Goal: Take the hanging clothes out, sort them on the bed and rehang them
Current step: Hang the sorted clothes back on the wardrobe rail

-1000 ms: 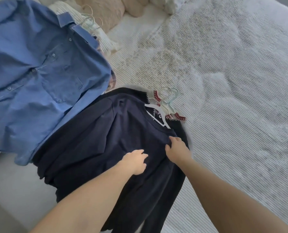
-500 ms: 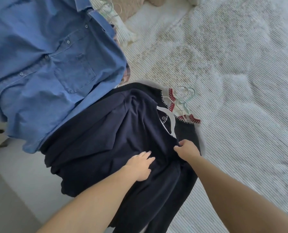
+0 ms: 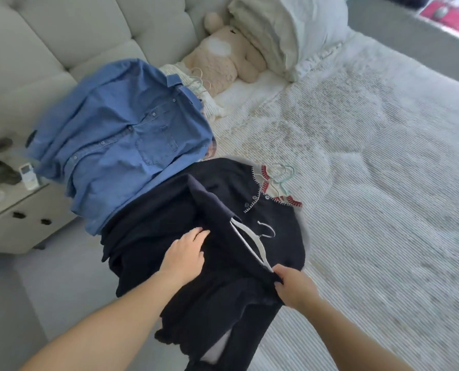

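On bed point(image 3: 370, 170): left hand point(image 3: 186, 254) flat on navy garment point(image 3: 169, 236); right hand point(image 3: 293, 287) pinching it.

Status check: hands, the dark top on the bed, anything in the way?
Left hand flat on navy top. Right hand pinches its shoulder beside white hanger. Blue shirt overlaps far edge; collared dark garment underneath.

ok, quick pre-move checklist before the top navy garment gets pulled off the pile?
1. Right hand pinches the navy garment at the shoulder: ok.
2. Left hand rests flat on the dark pile: ok.
3. White hanger partly out of the garment's neck: not ok.
4. Hook free of the cardigan beneath: cannot tell.
5. Blue shirt lies apart from the grip: ok.
6. Bare bed beside the pile: ok.
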